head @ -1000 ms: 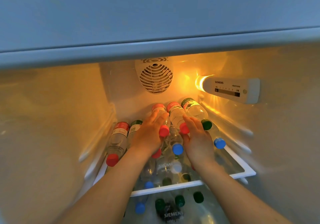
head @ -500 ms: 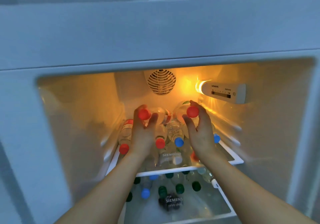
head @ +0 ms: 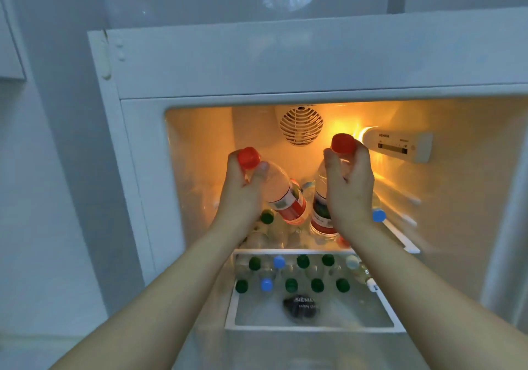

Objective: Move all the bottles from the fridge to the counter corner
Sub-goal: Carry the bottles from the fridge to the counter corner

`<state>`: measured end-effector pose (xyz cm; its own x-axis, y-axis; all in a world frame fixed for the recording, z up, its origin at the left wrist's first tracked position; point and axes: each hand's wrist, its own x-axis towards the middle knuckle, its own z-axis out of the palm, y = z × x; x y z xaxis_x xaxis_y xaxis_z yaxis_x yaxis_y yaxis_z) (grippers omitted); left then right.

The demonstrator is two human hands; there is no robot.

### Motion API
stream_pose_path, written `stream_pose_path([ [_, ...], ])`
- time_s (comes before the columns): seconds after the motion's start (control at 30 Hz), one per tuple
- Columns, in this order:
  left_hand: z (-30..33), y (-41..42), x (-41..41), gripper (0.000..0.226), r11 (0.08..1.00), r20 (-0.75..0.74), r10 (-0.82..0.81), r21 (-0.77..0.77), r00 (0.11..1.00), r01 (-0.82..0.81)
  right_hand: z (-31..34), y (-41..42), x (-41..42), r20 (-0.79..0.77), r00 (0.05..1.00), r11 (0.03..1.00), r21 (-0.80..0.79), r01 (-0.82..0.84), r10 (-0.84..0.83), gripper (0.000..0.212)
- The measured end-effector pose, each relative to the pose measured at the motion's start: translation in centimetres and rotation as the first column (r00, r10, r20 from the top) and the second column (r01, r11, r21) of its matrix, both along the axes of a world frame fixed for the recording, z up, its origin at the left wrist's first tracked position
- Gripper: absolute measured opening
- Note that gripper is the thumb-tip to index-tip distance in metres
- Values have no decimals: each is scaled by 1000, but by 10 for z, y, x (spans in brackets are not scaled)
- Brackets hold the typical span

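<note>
Inside the lit white fridge (head: 257,63), the left hand (head: 243,189) grips a red-capped clear plastic bottle (head: 283,195) by its neck; the right hand (head: 350,186) grips another red-capped bottle (head: 321,201), largely hidden behind it. Remaining shelf bottles blur together.

Inside the open fridge (head: 200,63), the left hand (head: 243,186) grips a red-capped bottle (head: 280,186) by its neck and the right hand (head: 350,186) grips a second red-capped bottle (head: 321,212) likewise, both raised above capped bottles lying on the glass shelf (head: 400,238).
</note>
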<state>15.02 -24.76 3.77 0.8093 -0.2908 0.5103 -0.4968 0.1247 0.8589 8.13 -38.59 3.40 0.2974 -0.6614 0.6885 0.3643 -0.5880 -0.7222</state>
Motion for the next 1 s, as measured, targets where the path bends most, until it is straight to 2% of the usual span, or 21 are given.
stream_pose_path([
  [0.13,-6,32,-22,23,996,91,40,77,995,-47,-2,26,-10,-41,999,999,-31,-23,22,34],
  [0.43,-6,118,-81,12,987,-16,-11,159,1000,14,-4,101,-61,-102,991,994,-60,-95,89,31],
  [0.63,-9,184,-126,9,977,-40,45,209,998,-35,-17,164,-103,-177,968,982,-21,-186,179,36],
  [0.77,-11,230,-152,21,972,-76,87,225,993,-68,-32,202,-118,-212,945,967,3,-256,251,38],
  [0.87,-17,270,-168,17,962,-84,127,252,988,-102,-40,238,-129,-206,932,954,13,-301,297,23],
  [1.0,-22,314,-185,15,939,-71,224,281,972,-196,-46,280,-140,-213,896,920,37,-390,389,29],
])
